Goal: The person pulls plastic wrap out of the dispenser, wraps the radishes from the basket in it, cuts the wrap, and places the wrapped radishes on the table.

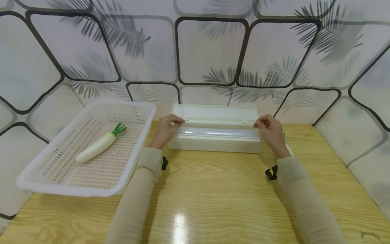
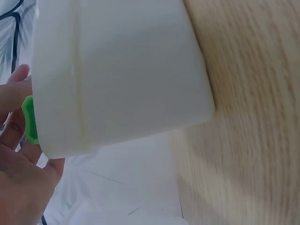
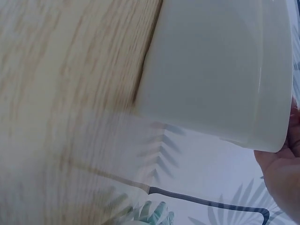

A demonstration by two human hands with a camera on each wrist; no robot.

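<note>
In the head view a white cling film box (image 1: 214,145) stands on the table with its lid (image 1: 214,110) raised at the back. A shiny roll of cling film (image 1: 219,132) lies inside. My left hand (image 1: 166,130) is at the box's left end, thumb and forefinger pinched together at the film's edge. At the right end my right hand (image 1: 271,134) pinches likewise; the clear film between them is hard to make out. The left wrist view shows a green piece (image 2: 30,121) beside my fingers, at the box (image 2: 136,70). In the right wrist view the box (image 3: 211,70) hides most of my fingers.
A white plastic basket (image 1: 125,181) stands on the left, with a white radish (image 1: 96,147) with green stem stubs lying in it. Something white and green (image 1: 288,149) is partly hidden behind my right wrist. The wooden table (image 1: 219,203) meets a patterned wall (image 1: 210,51) behind.
</note>
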